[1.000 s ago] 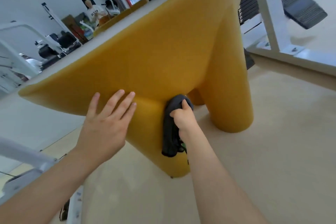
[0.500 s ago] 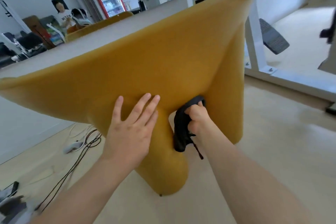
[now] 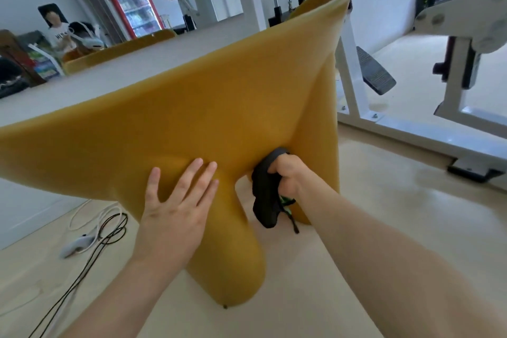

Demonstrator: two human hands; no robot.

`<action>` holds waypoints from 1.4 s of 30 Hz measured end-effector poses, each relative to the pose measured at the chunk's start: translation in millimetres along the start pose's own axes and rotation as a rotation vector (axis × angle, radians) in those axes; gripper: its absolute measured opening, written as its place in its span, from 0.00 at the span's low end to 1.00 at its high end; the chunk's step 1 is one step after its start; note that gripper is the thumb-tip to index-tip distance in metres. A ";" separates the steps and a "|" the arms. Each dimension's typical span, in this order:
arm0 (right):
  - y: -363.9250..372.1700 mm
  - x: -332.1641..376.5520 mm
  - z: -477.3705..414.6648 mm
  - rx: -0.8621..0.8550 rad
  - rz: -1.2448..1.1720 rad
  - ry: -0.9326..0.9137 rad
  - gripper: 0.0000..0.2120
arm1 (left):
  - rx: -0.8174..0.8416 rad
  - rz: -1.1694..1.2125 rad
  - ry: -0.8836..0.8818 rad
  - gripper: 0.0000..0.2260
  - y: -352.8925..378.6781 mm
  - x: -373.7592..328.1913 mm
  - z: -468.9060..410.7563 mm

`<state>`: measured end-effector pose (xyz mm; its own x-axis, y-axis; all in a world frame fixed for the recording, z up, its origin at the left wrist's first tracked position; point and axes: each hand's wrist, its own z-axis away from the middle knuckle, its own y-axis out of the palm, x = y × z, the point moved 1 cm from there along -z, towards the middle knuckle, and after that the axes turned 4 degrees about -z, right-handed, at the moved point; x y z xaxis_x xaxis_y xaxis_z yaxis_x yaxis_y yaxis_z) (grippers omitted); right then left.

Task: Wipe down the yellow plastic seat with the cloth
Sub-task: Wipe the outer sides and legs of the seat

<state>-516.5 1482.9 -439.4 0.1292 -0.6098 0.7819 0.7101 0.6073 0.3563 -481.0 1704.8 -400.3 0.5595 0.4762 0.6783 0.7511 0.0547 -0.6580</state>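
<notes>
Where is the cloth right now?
In the head view, right of centre: the dark cloth is gripped in the right hand against the yellow seat, just right of the flat left hand.

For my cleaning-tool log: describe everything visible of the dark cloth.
The cloth is black, soft-looking fabric, bunched into a wad. The right hand grips its middle, pressing its top against the yellow seat; its lower end hangs free above the floor. A green-and-black cord dangles beside it, attachment unclear.
</notes>
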 end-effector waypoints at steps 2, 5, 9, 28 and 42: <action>-4.3 4.4 6.4 0.018 -0.093 -0.084 0.31 | 0.017 0.009 -0.016 0.27 3.5 4.4 7.1; -12.0 13.4 16.8 -0.027 0.113 -0.313 0.36 | 0.069 0.045 -0.060 0.26 -1.5 0.1 9.6; -1.5 23.1 17.4 -0.123 0.738 -0.469 0.43 | 0.068 0.121 -0.147 0.26 -28.2 -26.2 -20.3; -45.2 1.7 -4.0 0.043 0.307 -0.294 0.29 | 0.076 -0.113 0.250 0.26 13.9 22.1 -25.5; -96.2 79.8 28.0 -0.425 0.046 -0.680 0.31 | -0.327 0.043 0.007 0.22 -140.5 -74.1 -204.3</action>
<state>-593.8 1390.2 -396.9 -0.1884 -0.0619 0.9801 0.9348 0.2946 0.1983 -556.4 1482.6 -291.3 0.5948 0.4656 0.6553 0.7987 -0.2502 -0.5472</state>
